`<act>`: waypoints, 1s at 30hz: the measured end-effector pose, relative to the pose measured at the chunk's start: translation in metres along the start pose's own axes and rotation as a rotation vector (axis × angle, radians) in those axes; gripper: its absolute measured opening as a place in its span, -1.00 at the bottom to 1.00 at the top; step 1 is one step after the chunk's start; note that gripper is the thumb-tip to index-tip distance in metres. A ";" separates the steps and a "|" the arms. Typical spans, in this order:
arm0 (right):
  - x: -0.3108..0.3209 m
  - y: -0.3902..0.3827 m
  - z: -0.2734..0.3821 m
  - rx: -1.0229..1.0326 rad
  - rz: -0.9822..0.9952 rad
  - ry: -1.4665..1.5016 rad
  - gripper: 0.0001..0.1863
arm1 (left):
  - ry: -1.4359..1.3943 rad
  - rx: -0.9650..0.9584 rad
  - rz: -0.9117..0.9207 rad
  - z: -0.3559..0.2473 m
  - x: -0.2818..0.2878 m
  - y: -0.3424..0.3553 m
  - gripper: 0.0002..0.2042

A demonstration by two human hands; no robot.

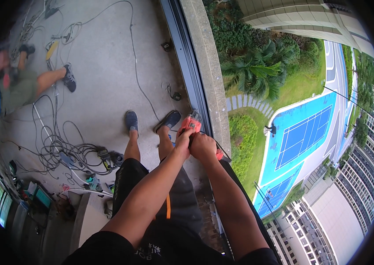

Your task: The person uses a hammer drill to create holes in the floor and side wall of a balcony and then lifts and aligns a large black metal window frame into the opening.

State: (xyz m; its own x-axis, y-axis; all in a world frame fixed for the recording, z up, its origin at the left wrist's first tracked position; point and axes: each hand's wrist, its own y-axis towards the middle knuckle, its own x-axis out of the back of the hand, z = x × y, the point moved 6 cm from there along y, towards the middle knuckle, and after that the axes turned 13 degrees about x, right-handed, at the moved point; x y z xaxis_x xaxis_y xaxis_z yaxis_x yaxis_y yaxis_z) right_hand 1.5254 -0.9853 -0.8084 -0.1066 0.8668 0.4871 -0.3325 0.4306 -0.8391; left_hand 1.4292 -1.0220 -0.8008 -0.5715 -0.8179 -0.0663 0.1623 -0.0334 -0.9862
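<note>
Both my hands are closed around a red power tool [191, 120] with a dark grey nose; its exact kind is partly hidden by my fingers. My left hand [184, 142] wraps the near left side of its body. Beside it, touching, my right hand [203, 146] grips the tool's handle, and a red end part shows past its wrist. The tool's nose is at the dark metal window frame rail [186, 55], which runs along the concrete ledge [213, 95]. Whether the nose touches the rail, I cannot tell.
Tangled black cables [59, 152] and a yellow-black tool [106, 158] lie on the concrete floor [103, 57] at left. A co-worker's leg and dark shoe [69, 78] are at far left. Beyond the ledge lies a drop to greenery and blue sports courts [306, 132].
</note>
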 end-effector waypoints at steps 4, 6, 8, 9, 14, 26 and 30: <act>0.004 -0.001 0.002 -0.018 0.009 0.013 -0.66 | -0.010 -0.005 0.012 -0.001 0.001 0.002 -0.29; 0.001 0.000 0.000 -0.020 0.011 0.020 -0.66 | 0.006 0.001 0.000 -0.003 -0.002 -0.006 -0.35; 0.001 0.001 0.000 -0.016 0.012 0.022 -0.66 | 0.022 0.001 -0.024 -0.005 -0.003 -0.009 -0.47; 0.000 0.001 0.000 -0.009 0.008 0.014 -0.66 | 0.004 0.002 -0.001 -0.002 -0.002 -0.004 -0.48; -0.004 0.003 -0.002 0.001 -0.014 -0.014 -0.66 | 0.000 0.008 0.022 -0.002 -0.003 -0.004 -0.53; 0.004 0.001 -0.004 0.034 -0.055 -0.048 -0.72 | -0.030 -0.060 0.090 -0.002 -0.010 0.001 -0.37; -0.001 0.001 -0.006 0.060 -0.023 -0.045 -0.72 | -0.095 -0.094 0.088 0.006 0.007 0.028 -0.41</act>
State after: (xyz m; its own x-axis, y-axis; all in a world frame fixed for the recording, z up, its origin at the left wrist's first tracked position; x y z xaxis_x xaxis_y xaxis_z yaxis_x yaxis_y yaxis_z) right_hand 1.5304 -0.9838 -0.8111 -0.1398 0.8443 0.5172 -0.3910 0.4328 -0.8123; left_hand 1.4346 -1.0321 -0.8276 -0.4786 -0.8663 -0.1430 0.1295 0.0914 -0.9874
